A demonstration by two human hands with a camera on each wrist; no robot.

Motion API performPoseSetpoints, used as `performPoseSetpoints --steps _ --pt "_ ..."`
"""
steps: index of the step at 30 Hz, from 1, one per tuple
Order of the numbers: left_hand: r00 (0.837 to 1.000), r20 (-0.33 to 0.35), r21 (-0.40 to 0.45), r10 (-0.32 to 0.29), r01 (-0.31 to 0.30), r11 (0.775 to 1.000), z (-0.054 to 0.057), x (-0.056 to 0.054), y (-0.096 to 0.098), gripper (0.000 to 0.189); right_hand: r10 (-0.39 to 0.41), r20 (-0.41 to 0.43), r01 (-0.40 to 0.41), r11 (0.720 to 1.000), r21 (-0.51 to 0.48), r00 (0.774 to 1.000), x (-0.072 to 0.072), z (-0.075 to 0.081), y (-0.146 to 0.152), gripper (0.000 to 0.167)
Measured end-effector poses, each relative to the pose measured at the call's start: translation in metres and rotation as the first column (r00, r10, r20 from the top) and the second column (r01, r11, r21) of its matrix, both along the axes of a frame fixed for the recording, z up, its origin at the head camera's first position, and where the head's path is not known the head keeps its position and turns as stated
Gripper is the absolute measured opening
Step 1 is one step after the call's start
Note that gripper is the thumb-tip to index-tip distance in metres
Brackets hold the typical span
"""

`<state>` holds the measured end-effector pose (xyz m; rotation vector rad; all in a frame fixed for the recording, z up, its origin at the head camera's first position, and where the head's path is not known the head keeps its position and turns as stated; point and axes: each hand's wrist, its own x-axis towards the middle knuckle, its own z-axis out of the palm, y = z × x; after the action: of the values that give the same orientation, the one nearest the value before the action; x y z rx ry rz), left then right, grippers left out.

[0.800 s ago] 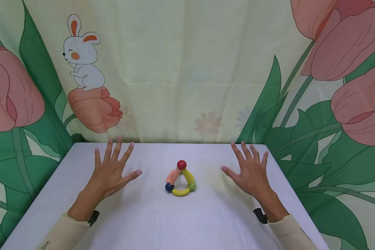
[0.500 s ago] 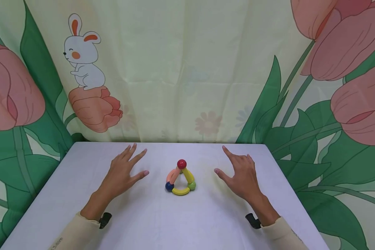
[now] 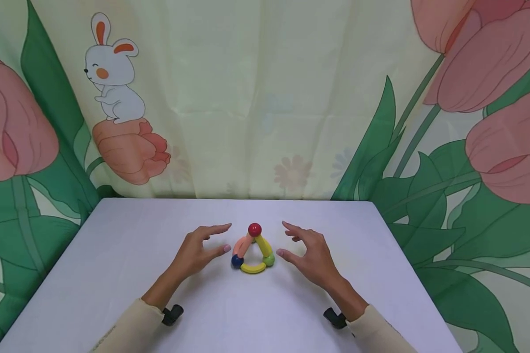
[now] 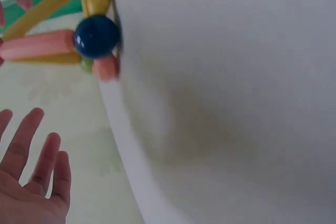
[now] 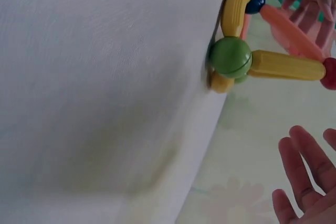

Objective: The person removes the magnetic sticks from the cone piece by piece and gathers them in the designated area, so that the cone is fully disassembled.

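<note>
A small pyramid of magnetic-looking toy rods and balls point(image 3: 263, 245) stands on the white table. Its red ball point(image 3: 254, 229) is on top, with a blue ball point(image 4: 97, 36) low on the left and a green ball point(image 5: 231, 57) low on the right. Pink and yellow rods join them, and a curved yellow rod point(image 3: 253, 268) runs along the front. My left hand point(image 3: 196, 252) is just left of the pyramid, its thumb pointing at the blue ball. On the other side is my right hand point(image 3: 313, 255), thumb close to the green ball. Both hands hold nothing, fingers extended.
The white tabletop point(image 3: 247, 318) has its far edge against a curtain point(image 3: 256, 98) printed with tulips and a rabbit. A black wrist device point(image 3: 172, 315) shows at the left cuff, and another black device point(image 3: 334, 318) at the right one.
Both hands have moved inward from the sides toward the pyramid, turning from palms down to palms facing each other. The pyramid stays in place; the view shifts slightly.
</note>
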<state>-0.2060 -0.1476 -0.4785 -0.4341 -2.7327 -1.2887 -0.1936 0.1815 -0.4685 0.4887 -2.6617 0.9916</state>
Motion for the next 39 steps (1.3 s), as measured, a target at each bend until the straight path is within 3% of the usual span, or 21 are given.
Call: performPoseSetpoints --steps 5,8,12,19,23,32,39 --pt "0.999 -0.037 0.126 -0.027 0.031 0.992 0.005 -0.006 0.021 0.058 0.069 0.063 -0.065 0.996 -0.064 0.996 -0.004 0.002 -0.021 0.074" --pt "0.998 -0.057 0.146 -0.039 0.047 0.988 0.008 -0.009 0.030 0.056 0.115 0.100 -0.103 0.988 -0.114 0.988 -0.008 0.000 -0.032 0.073" --pt "0.996 -0.057 0.138 -0.068 0.076 0.988 0.012 -0.014 0.038 0.052 0.155 0.136 -0.130 0.976 -0.172 0.979 -0.015 -0.002 -0.042 0.070" --pt "0.992 -0.048 0.139 -0.119 0.125 0.982 0.017 -0.026 0.047 0.046 0.146 0.234 -0.092 0.970 -0.227 0.961 -0.026 -0.004 -0.053 0.062" --pt "0.990 -0.056 0.136 -0.129 0.135 0.981 0.021 -0.030 0.047 0.040 0.185 0.277 -0.099 0.950 -0.297 0.943 -0.032 -0.006 -0.059 0.056" --pt "0.982 -0.068 0.150 -0.175 0.184 0.971 0.027 -0.034 0.046 0.033 0.251 0.297 -0.121 0.910 -0.396 0.921 -0.040 -0.005 -0.064 0.042" --pt "0.978 -0.094 0.124 -0.186 0.196 0.973 0.030 -0.033 0.051 0.036 0.259 0.274 -0.124 0.895 -0.429 0.926 -0.041 -0.010 -0.068 0.037"
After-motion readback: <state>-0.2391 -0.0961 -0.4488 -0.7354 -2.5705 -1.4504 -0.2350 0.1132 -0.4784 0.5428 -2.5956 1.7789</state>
